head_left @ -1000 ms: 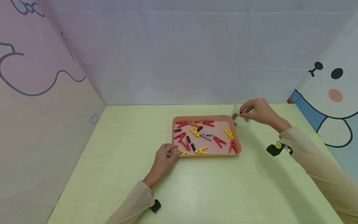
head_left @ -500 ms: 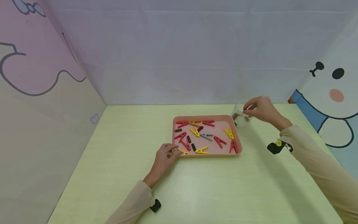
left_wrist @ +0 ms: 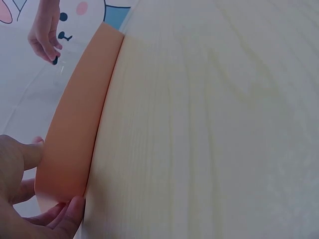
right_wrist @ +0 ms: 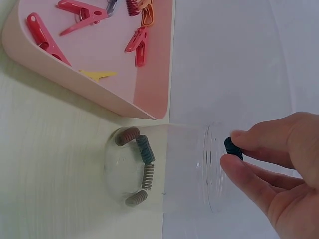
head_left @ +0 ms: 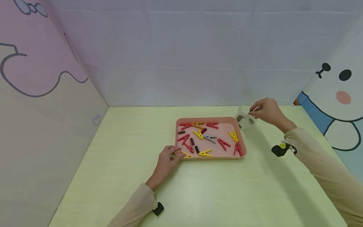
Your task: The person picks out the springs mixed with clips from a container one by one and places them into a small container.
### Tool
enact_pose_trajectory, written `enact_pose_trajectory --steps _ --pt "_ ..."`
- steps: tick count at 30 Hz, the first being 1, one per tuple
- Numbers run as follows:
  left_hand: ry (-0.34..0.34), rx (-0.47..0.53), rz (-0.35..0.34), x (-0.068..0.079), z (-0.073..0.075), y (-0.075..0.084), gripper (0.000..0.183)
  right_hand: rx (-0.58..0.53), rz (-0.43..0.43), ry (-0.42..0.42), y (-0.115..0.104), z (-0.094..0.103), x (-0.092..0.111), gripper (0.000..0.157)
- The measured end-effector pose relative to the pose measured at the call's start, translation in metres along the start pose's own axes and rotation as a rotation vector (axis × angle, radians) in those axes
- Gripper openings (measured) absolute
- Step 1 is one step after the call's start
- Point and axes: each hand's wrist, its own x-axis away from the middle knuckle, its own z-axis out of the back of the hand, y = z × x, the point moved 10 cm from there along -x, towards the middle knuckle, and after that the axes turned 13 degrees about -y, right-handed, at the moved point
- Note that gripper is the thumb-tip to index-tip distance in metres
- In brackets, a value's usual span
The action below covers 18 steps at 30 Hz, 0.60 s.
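I count six red clips (head_left: pixel 223 142), four yellow clips (head_left: pixel 204 154), one orange clip (head_left: pixel 197 125), one grey clip (head_left: pixel 209 138) and four coil springs (head_left: pixel 181 132) inside one pink tray (head_left: pixel 212 158), four enclosed springs (right_wrist: pixel 145 149) inside one clear jar (right_wrist: pixel 187 169) beside the tray's far right corner, and one dark spring (right_wrist: pixel 233 148) in my right hand (head_left: pixel 267 110).

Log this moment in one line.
right hand: pinches dark spring at jar mouth | left hand: holds tray corner | jar: four springs showing | tray: clips, springs
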Motion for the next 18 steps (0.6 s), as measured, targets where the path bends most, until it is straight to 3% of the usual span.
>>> enact_pose_trajectory --steps 18 --pt "0.009 -0.003 -0.006 0.0011 0.0006 0.0018 0.036 0.029 0.004 0.039 0.0061 -0.0013 0.0008 0.017"
